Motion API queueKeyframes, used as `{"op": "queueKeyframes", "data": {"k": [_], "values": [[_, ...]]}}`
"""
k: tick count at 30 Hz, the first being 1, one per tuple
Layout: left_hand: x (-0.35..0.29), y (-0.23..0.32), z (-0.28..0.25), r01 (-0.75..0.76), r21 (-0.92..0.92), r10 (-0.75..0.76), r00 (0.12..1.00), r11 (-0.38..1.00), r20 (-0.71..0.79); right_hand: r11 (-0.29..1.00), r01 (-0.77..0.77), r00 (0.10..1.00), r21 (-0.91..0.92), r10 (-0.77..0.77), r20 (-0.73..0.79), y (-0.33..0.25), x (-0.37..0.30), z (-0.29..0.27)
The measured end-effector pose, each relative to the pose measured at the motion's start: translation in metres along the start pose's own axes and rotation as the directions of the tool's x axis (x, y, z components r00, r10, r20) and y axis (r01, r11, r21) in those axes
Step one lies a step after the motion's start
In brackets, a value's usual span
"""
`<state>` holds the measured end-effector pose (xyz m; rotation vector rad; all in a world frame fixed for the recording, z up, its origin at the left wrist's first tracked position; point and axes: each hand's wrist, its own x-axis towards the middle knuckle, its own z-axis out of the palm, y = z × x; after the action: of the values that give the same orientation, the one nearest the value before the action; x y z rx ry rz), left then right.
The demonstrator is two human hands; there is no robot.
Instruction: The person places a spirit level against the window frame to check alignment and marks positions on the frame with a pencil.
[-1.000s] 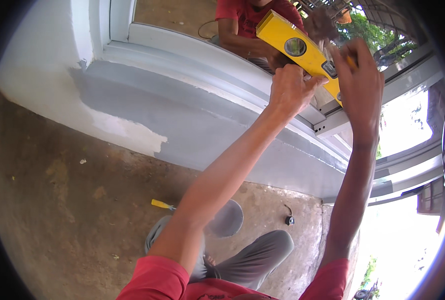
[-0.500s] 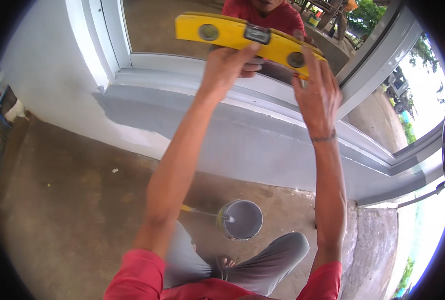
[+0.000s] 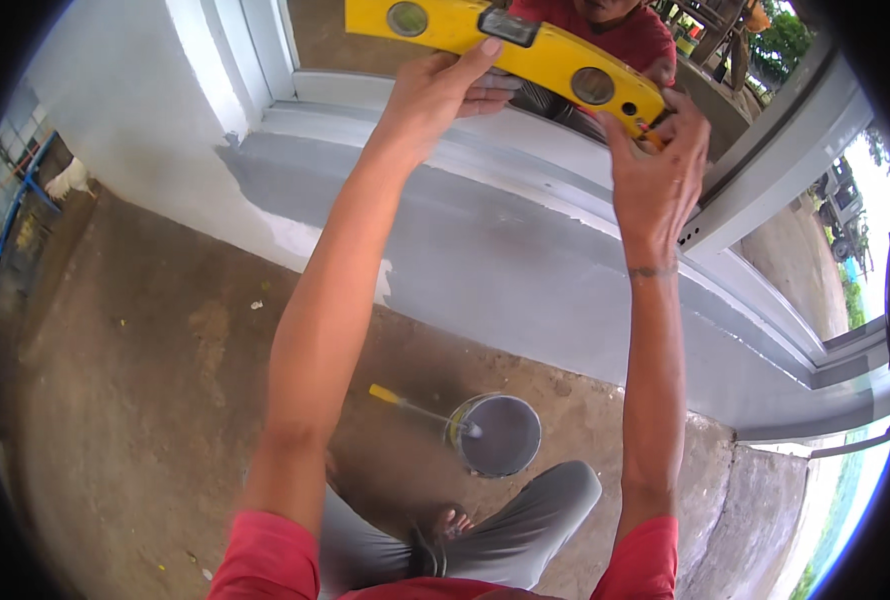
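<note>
A yellow spirit level (image 3: pixel 555 75) is held up in front of the window glass, tilted down toward its right end. My left hand (image 3: pixel 430 95) grips it near the middle, thumb on the front face by the central vial and fingers underneath. At the right end, my right hand (image 3: pixel 665 170) has its thumb and fingers curled around a small orange-red thing (image 3: pixel 652 138), too small to name. Its fingertips are close against the level's end; whether they also grip the level is hard to tell.
Below the window frame (image 3: pixel 365 125) runs a partly grey-painted wall (image 3: pixel 485 250). A bucket of grey paint (image 3: pixel 500 435) stands on the floor by my legs, a yellow-handled tool (image 3: pixel 390 397) leaning in it. The glass reflects a person in red. A white bird (image 3: pixel 70 180) is at far left.
The level has dropped further at its right end in the picture. My right hand has shifted right, its fingers now curled at the level's end rather than lying across its face.
</note>
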<state>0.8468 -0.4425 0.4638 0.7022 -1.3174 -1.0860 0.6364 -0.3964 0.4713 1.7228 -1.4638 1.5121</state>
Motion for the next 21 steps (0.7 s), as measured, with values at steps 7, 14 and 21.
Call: {"op": "queueKeyframes", "data": {"k": [7, 14, 21], "values": [[0.015, 0.025, -0.036, 0.081, -0.085, -0.081, 0.997, 0.993, 0.008, 0.993, -0.095, 0.99, 0.076, 0.102, -0.098, -0.02, -0.002, 0.036], [0.027, 0.022, -0.099, 0.006, 0.041, -0.007, 1.0, 0.999, 0.024, 0.943, -0.212, 0.973, 0.256, 0.227, -0.03, -0.066, 0.005, 0.068], [0.032, 0.027, -0.117, 0.098, 0.0, -0.097, 0.986, 0.995, 0.138, 0.79, -0.189, 0.966, 0.583, 0.257, -0.035, -0.07, 0.002, 0.077]]}}
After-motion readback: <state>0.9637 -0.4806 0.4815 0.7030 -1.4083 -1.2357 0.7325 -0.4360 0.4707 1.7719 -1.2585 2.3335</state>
